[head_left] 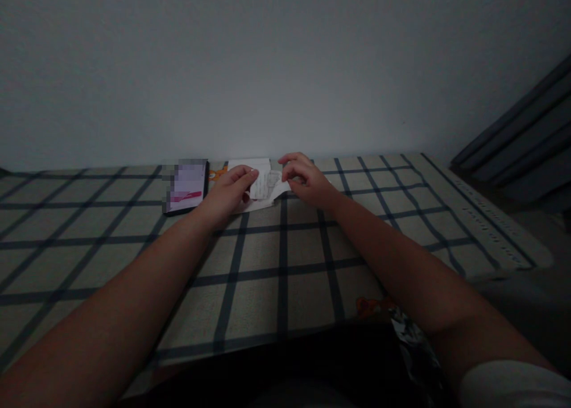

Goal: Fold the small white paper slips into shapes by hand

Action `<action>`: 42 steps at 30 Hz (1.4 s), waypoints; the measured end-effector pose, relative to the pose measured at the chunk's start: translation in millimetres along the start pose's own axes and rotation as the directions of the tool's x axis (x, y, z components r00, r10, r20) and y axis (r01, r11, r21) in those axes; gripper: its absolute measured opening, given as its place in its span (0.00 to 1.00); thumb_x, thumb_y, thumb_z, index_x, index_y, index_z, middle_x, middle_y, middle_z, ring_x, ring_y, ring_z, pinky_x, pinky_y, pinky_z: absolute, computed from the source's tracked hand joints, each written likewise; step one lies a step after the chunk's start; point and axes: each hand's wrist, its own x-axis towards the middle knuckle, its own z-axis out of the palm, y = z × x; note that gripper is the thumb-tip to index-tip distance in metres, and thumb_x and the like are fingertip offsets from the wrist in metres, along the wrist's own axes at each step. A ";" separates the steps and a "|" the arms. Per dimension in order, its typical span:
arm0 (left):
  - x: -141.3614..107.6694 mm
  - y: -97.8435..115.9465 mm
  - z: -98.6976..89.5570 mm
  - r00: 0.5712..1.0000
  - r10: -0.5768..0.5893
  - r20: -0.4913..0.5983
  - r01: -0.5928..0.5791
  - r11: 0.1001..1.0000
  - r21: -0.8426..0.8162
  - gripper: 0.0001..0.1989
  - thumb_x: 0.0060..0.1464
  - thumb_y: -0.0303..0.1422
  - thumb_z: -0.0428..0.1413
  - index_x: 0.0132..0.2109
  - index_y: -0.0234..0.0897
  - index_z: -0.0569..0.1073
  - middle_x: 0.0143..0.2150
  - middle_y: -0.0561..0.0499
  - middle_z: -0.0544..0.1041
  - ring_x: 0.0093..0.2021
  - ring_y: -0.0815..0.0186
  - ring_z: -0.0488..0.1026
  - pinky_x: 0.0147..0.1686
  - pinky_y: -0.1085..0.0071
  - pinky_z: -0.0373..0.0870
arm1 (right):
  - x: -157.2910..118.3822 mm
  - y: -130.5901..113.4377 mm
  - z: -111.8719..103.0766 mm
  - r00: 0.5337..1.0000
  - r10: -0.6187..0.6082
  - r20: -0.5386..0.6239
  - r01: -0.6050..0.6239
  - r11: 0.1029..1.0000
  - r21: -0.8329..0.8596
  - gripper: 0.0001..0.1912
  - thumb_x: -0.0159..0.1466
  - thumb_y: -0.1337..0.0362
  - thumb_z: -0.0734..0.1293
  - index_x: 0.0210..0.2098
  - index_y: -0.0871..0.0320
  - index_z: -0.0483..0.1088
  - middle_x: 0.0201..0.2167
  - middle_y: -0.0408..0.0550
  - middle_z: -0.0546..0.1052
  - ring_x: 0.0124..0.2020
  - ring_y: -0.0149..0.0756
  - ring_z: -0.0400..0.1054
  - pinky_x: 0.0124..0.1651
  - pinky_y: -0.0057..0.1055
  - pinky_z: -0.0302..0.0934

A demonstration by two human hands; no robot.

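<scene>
A small printed paper is between my hands near the wall. My left hand is closed on its left side, thumb on top. My right hand pinches the paper's white, lifted right corner between thumb and finger, with the other fingers curled above. Beneath and behind lies a larger white sheet, partly covered by my left hand and the printed paper. The print is too small to read.
A tablet or phone with a lit, partly pixelated screen lies left of my left hand. A checked cloth covers the table. Behind it stands a plain wall; a dark curtain hangs at the right.
</scene>
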 end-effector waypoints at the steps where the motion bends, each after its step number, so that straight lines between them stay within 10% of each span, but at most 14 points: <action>1: 0.9 -1.3 0.2 1.000 -0.005 -0.010 0.005 1.000 -0.022 0.13 0.56 0.42 0.60 0.31 0.39 0.69 0.23 0.56 0.68 0.22 0.70 0.63 0.22 0.75 0.59 | -0.3 0.5 -0.1 1.000 0.016 -0.001 -0.016 1.000 -0.006 0.08 0.62 0.74 0.61 0.37 0.57 0.68 0.56 0.55 0.68 0.45 0.36 0.66 0.41 0.32 0.64; 13: 6.9 -9.2 -2.4 0.995 -0.006 -0.095 0.000 0.998 -0.066 0.13 0.61 0.44 0.58 0.35 0.40 0.70 0.28 0.52 0.73 0.25 0.66 0.69 0.21 0.73 0.64 | 1.9 10.1 -2.2 0.998 -0.042 0.041 0.046 0.995 -0.084 0.13 0.66 0.74 0.59 0.37 0.58 0.74 0.54 0.55 0.69 0.52 0.40 0.66 0.57 0.42 0.63; 32: 7.1 -6.3 -1.3 0.994 -0.088 -0.065 0.077 0.983 -0.165 0.15 0.61 0.47 0.59 0.40 0.40 0.71 0.37 0.47 0.77 0.28 0.64 0.74 0.25 0.70 0.69 | -1.4 5.5 -0.8 0.986 -0.032 0.164 0.066 0.977 -0.205 0.14 0.60 0.57 0.77 0.39 0.57 0.73 0.51 0.54 0.74 0.55 0.46 0.67 0.61 0.45 0.59; 42: 9.9 -5.4 -3.2 0.989 -0.145 -0.026 0.133 0.956 -0.261 0.14 0.61 0.45 0.58 0.43 0.39 0.73 0.37 0.46 0.81 0.26 0.65 0.76 0.22 0.73 0.66 | -1.7 8.4 0.4 0.981 -0.066 0.182 0.109 0.965 -0.238 0.07 0.66 0.62 0.70 0.42 0.58 0.75 0.49 0.55 0.78 0.52 0.44 0.70 0.59 0.43 0.60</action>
